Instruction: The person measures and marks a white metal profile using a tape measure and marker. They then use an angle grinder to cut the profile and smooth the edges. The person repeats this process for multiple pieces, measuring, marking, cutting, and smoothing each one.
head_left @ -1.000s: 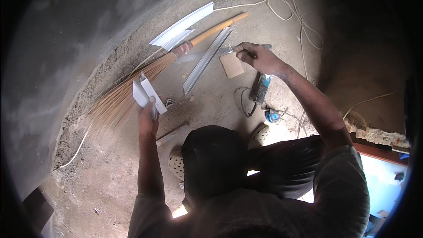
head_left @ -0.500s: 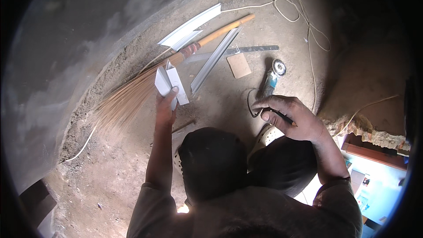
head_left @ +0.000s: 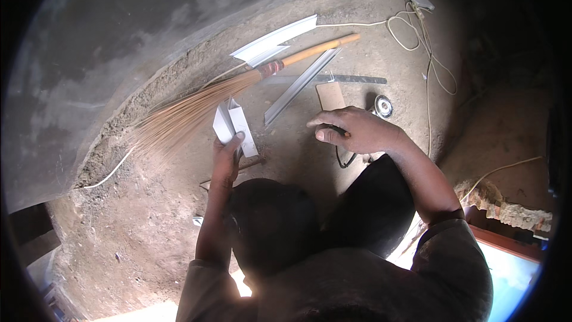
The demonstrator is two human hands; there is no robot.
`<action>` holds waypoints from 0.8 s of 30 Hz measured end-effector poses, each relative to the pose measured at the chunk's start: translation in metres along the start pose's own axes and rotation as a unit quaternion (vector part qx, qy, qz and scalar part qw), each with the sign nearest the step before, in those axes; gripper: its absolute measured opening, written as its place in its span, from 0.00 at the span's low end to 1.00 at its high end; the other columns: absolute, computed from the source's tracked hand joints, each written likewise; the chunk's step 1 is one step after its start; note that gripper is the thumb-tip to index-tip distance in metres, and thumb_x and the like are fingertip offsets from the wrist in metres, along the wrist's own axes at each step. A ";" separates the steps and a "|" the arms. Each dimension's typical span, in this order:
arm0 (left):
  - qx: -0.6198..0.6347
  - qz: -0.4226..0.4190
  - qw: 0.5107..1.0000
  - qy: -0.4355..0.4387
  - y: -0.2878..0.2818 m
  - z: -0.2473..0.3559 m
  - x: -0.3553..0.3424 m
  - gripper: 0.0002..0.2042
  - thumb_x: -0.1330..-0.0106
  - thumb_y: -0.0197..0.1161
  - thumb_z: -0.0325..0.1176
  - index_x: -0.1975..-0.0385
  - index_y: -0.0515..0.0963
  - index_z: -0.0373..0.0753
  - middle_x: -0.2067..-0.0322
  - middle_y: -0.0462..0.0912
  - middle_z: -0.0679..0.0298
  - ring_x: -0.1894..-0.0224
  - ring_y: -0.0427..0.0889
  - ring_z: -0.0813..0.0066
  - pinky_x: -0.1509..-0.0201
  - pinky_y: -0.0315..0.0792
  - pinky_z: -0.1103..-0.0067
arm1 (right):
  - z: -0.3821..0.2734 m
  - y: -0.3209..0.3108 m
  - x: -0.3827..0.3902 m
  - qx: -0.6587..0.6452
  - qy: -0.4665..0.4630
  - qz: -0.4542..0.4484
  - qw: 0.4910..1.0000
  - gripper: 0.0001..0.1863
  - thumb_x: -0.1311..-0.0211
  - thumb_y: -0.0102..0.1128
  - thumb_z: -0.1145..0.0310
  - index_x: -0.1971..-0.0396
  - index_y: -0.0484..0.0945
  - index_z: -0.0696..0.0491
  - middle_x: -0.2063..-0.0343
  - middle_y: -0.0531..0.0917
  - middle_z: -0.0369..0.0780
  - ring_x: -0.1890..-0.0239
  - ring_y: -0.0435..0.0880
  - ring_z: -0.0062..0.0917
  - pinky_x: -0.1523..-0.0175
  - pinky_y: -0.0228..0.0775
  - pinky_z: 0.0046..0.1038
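Observation:
My left hand [head_left: 226, 158] is closed around a short white channel-shaped profile piece [head_left: 243, 129], its thumb pressed on the face and the folded end pointing up. To the right, my right hand [head_left: 366, 131] hovers over the floor, fingers curled round a dark pencil [head_left: 341, 130] that mostly hides in the grip. Partly behind this hand lies an angle grinder; its round disc guard [head_left: 383, 107] shows, while its body is covered. A small brown board [head_left: 329, 95] rests just beyond my fingertips. Between the hands lies a long grey-white profile strip [head_left: 302, 86].
A straw broom [head_left: 196, 102] with a wooden handle lies at the left, beside long white profile pieces [head_left: 277, 37]. A dark flat bar [head_left: 357, 79] lies beyond the board. A pale cable [head_left: 430, 77] runs from a socket block [head_left: 420, 2]. A broken ledge [head_left: 506, 206] stands at right.
My right hand has moved left and a little up, now covering the grinder's body and the board's lower edge. The left hand keeps its hold on the profile piece. The view has shifted slightly.

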State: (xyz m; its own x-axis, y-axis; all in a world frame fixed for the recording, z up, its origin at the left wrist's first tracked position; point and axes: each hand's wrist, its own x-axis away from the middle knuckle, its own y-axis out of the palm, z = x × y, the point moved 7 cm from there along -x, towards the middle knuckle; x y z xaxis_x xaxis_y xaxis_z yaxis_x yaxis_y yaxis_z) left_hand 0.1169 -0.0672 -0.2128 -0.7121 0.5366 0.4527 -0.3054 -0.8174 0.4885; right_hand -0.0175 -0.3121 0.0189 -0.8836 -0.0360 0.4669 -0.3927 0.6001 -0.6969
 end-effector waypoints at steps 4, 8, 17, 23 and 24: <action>0.002 0.019 1.000 0.004 -0.007 -0.010 0.014 0.23 0.28 0.72 0.30 0.35 0.77 0.37 0.51 0.87 0.65 0.52 0.87 0.73 0.50 0.82 0.73 | 0.005 0.010 -0.015 -0.014 -0.023 -0.048 0.999 0.26 0.16 0.54 0.46 0.33 0.79 0.49 0.45 0.89 0.47 0.43 0.88 0.45 0.36 0.77 0.46; 0.007 0.001 1.000 -0.020 0.002 -0.021 0.019 0.26 0.30 0.74 0.32 0.34 0.76 0.36 0.49 0.87 0.62 0.50 0.87 0.68 0.44 0.81 0.69 | 0.004 0.011 -0.010 -0.020 -0.008 -0.084 0.996 0.24 0.16 0.54 0.48 0.35 0.80 0.49 0.46 0.89 0.47 0.45 0.88 0.45 0.38 0.77 0.45; -0.059 -0.053 0.996 -0.038 0.035 -0.026 -0.016 0.24 0.30 0.73 0.33 0.36 0.77 0.37 0.52 0.87 0.65 0.53 0.87 0.72 0.48 0.82 0.69 | 0.014 0.004 0.024 -0.057 -0.047 -0.046 0.996 0.23 0.15 0.54 0.50 0.35 0.79 0.50 0.47 0.89 0.47 0.43 0.88 0.45 0.37 0.78 0.46; -0.094 -0.080 0.991 -0.056 0.047 -0.046 -0.052 0.25 0.29 0.72 0.34 0.35 0.76 0.37 0.52 0.86 0.65 0.53 0.87 0.71 0.51 0.83 0.69 | 0.024 -0.006 0.046 -0.076 -0.018 -0.045 0.996 0.25 0.15 0.53 0.49 0.34 0.78 0.51 0.48 0.89 0.47 0.44 0.89 0.46 0.38 0.79 0.46; -0.092 -0.079 0.991 -0.063 0.051 -0.052 -0.052 0.25 0.30 0.72 0.34 0.34 0.75 0.37 0.52 0.86 0.65 0.52 0.87 0.71 0.51 0.83 0.68 | 0.028 -0.006 0.048 -0.079 -0.014 -0.043 0.996 0.25 0.15 0.53 0.49 0.34 0.78 0.51 0.48 0.89 0.47 0.44 0.89 0.47 0.39 0.79 0.46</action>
State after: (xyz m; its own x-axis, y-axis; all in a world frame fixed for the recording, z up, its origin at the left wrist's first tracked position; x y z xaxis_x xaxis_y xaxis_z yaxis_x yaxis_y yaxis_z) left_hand 0.1053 -0.1479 -0.2504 -0.5647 0.6731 0.4775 -0.5245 -0.7395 0.4220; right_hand -0.0640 -0.3397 0.0306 -0.8566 -0.1137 0.5034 -0.4235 0.7123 -0.5597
